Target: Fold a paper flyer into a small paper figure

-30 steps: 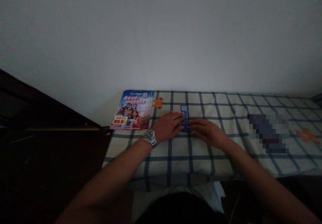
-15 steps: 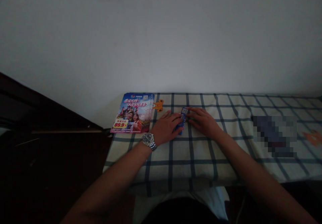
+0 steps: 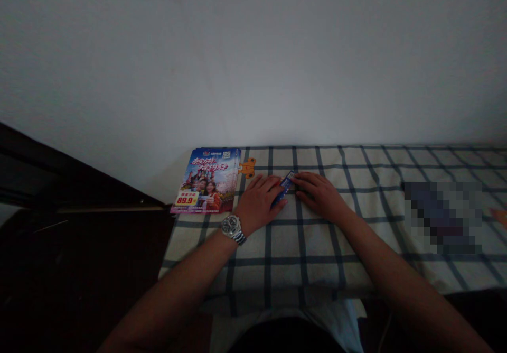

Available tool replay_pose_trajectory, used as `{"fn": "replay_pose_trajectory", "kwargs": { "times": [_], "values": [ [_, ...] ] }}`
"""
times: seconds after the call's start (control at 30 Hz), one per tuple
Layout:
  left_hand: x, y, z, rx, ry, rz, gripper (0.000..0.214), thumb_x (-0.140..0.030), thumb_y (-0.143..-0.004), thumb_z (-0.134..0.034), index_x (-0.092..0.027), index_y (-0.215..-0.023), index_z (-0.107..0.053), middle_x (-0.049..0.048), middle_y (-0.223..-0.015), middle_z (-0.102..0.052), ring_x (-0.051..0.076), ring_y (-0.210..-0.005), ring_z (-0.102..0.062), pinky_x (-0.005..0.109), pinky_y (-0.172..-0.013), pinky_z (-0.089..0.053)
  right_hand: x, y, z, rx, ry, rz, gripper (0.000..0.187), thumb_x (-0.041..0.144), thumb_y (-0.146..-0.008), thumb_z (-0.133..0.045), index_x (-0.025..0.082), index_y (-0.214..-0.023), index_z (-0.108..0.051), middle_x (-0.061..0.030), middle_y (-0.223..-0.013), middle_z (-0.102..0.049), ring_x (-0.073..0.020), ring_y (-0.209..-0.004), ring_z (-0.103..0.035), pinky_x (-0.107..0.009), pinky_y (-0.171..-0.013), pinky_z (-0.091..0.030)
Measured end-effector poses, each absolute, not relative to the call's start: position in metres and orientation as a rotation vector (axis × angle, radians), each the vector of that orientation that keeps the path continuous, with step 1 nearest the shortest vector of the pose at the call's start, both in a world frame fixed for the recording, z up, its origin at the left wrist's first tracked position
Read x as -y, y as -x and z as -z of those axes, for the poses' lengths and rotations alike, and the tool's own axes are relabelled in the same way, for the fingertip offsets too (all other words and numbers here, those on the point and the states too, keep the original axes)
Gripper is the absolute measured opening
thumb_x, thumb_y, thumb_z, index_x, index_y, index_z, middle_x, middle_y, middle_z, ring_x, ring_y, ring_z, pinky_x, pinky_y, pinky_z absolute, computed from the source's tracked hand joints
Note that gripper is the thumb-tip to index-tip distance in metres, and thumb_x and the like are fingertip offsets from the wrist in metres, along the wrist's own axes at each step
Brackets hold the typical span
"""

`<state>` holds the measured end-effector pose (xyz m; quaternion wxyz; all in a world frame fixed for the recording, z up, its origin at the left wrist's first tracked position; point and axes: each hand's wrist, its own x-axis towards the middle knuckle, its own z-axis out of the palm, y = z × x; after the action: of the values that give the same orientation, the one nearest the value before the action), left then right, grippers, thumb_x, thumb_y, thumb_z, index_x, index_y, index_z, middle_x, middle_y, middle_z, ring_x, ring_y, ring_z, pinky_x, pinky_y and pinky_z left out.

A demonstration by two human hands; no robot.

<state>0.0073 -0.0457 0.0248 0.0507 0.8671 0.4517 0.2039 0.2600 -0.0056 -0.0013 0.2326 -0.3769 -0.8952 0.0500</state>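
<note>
A narrow blue folded leaflet (image 3: 285, 184) lies tilted on the checked cloth (image 3: 309, 237) between my two hands. My left hand (image 3: 258, 201), with a metal watch (image 3: 233, 227) on its wrist, rests flat on the leaflet's left part, fingers stretched out. My right hand (image 3: 319, 193) lies flat on the cloth, its fingertips pressing the leaflet's far right end. A stack of colourful leaflets (image 3: 206, 180) with a yellow price tag lies to the left by the cloth's corner.
A pale wall rises right behind the cloth. An orange bear print (image 3: 247, 168) is on the cloth beside the stack. A blurred dark object (image 3: 439, 214) lies at the right. Dark furniture (image 3: 71, 184) and dark floor are at the left.
The blue leaflet has turned from upright to tilted, its near end swung left under my left hand. My right hand has moved up to the leaflet's far end.
</note>
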Motion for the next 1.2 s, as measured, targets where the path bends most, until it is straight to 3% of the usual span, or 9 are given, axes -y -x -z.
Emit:
{"fn": "replay_pose_trajectory", "kwargs": {
  "times": [0.2,0.6,0.83,1.2],
  "values": [
    [0.043,-0.002,-0.023,-1.48,-2.599,-0.636,0.039,-0.041,-0.101,-0.055,-0.023,-0.134,-0.063,0.0092,-0.136,-0.06,0.029,-0.127,-0.054,0.051,-0.113,-0.045,0.007,-0.261,0.001,2.454,1.043,-0.145,0.037,0.033,-0.101,-0.057,0.024,-0.136,-0.065,-0.0127,-0.134,-0.063,-0.0309,-0.122,-0.061,-0.052,-0.105,-0.052],
    [0.037,0.0,-0.015,-1.375,-2.621,-0.641,0.032,-0.031,-0.1,-0.059,-0.022,-0.13,-0.065,0.0067,-0.134,-0.062,0.025,-0.123,-0.057,0.045,-0.112,-0.046,0.006,-0.26,-0.005,2.443,0.905,-0.187,0.02,0.027,-0.1,-0.059,0.024,-0.116,-0.072,-0.0084,-0.123,-0.071,-0.0282,-0.12,-0.062,-0.049,-0.105,-0.052],
    [0.035,0.0,-0.011,-1.303,-2.634,-0.69,0.025,-0.027,-0.1,-0.06,-0.023,-0.124,-0.067,0.0053,-0.127,-0.066,0.023,-0.117,-0.061,0.042,-0.107,-0.05,0.008,-0.255,-0.005,2.44,0.9,-0.205,0.018,0.03,-0.098,-0.064,0.023,-0.112,-0.072,-0.0101,-0.114,-0.071,-0.0269,-0.107,-0.065,-0.046,-0.095,-0.055],
    [0.033,0.0,-0.009,-1.304,-2.624,-0.715,0.027,-0.028,-0.101,-0.059,-0.022,-0.126,-0.067,0.0052,-0.125,-0.068,0.022,-0.114,-0.063,0.041,-0.104,-0.052,0.01,-0.251,-0.005,2.42,0.919,-0.191,0.018,0.031,-0.098,-0.064,0.023,-0.113,-0.072,-0.0102,-0.112,-0.07,-0.0268,-0.106,-0.064,-0.045,-0.094,-0.055]
  ]
}}
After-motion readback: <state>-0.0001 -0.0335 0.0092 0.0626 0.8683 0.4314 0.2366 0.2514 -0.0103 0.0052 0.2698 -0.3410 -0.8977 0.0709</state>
